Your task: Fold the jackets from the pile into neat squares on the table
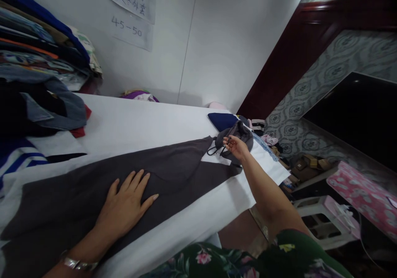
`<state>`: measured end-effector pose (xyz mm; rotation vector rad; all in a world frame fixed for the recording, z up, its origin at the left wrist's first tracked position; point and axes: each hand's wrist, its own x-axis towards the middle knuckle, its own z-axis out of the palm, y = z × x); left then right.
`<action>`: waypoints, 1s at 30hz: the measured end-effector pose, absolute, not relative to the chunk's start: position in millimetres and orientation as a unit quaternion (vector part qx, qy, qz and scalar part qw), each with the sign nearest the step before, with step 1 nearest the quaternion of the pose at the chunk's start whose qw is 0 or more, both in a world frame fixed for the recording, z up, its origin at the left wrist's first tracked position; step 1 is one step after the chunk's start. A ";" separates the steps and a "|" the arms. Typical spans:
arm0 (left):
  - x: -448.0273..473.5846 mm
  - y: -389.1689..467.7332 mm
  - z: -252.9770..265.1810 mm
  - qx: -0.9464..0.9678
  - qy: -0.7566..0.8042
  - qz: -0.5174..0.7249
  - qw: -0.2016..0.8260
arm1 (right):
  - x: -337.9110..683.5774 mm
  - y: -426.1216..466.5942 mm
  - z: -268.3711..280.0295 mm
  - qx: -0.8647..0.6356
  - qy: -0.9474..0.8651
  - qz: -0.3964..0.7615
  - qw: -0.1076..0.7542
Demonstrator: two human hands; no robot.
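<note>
A dark grey garment (173, 170) lies spread lengthwise on the white-covered table (145, 125). My left hand (127, 203) rests flat on it, fingers spread. Toward the garment's far right end, my right hand (235, 147) has its fingers curled together at a thin dark cord (212, 150). Bunched grey fabric (245, 135) stands up just behind those fingers, partly hidden by them. Between the cord and the flat part, a patch of white table cover shows through.
Folded clothes (40, 34) are stacked at the left, with a blue-and-white striped piece (25, 162) nearer me. A navy cloth (221, 121) lies beyond the grey fabric. Off the table's right end are cardboard boxes (305, 166) and a white plastic stool (325, 220).
</note>
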<state>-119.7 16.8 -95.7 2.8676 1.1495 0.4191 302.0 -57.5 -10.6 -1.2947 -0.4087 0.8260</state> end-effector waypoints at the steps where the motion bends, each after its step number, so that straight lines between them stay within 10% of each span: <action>1: -119.4 16.6 -95.5 0.919 0.370 0.136 0.016 | 299.3 -56.4 -9.0 -0.574 -0.189 0.381 0.700; 30: -120.0 20.4 -100.0 0.915 0.377 0.147 0.012 | 312.6 -70.9 -61.4 -0.791 -0.466 0.102 0.382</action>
